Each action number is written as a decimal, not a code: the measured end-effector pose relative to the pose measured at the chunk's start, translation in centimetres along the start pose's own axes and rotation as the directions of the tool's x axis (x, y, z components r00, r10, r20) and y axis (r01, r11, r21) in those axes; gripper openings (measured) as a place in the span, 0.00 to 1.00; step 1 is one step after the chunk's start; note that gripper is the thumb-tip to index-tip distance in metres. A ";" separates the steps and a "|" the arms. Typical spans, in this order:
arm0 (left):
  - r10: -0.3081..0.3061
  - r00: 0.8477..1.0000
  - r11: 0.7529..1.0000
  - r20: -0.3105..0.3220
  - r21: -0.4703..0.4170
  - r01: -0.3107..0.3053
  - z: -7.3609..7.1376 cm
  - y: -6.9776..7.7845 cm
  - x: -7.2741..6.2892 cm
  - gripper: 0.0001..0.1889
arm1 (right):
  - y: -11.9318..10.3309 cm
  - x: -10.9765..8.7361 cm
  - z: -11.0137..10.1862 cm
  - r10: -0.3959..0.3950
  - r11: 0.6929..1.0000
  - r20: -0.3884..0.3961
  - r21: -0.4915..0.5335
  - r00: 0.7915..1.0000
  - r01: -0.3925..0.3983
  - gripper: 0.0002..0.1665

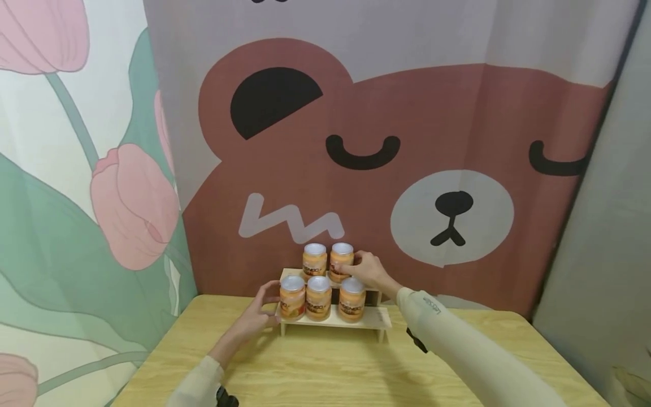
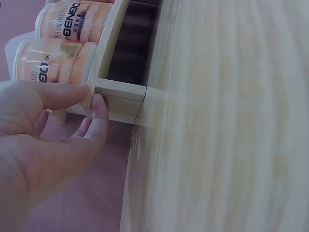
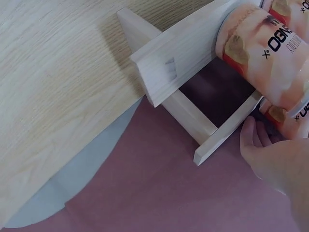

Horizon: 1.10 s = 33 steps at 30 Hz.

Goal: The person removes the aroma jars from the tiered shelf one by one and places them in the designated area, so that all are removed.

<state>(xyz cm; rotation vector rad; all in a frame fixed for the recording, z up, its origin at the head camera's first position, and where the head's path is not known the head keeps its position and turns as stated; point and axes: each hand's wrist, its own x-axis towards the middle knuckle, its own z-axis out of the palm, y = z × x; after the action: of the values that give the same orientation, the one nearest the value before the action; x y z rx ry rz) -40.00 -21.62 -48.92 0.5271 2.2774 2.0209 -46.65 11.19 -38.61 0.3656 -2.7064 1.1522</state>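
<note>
A two-step wooden stand [image 1: 373, 317] bears several orange cans with silver lids. Three are on the lower step: a left can [image 1: 292, 299], a middle can [image 1: 318, 299] and a right can [image 1: 352, 301]. On the upper step, an upper left can [image 1: 314, 261] stands beside an upper right can [image 1: 341, 257]. My right hand [image 1: 370, 270] grips that upper right can from its right side; in the right wrist view a lower can partly hides this hold. At the stand's left end, my left hand [image 2: 58, 130] pinches the lower step's edge between thumb and finger.
The stand is on a light wooden table [image 1: 325, 367], near its back edge. Behind hangs a cloth with a brown bear print [image 1: 432, 124]. Another with tulips [image 1: 132, 209] hangs at the left, and a grey panel [image 1: 605, 226] at the right.
</note>
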 end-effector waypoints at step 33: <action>-0.012 1.000 1.000 -0.021 0.020 0.012 0.0 0.0 -0.2 0.52 | -1.3 -0.9 0.2 -0.017 0.998 -0.064 0.061 0.998 0.021 0.34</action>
<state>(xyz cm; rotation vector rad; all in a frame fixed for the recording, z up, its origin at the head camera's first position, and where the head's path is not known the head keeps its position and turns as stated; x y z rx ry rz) -39.79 -21.66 -48.97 0.4942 2.3096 2.0100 -45.44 10.34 -38.13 0.3557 -2.6121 1.2230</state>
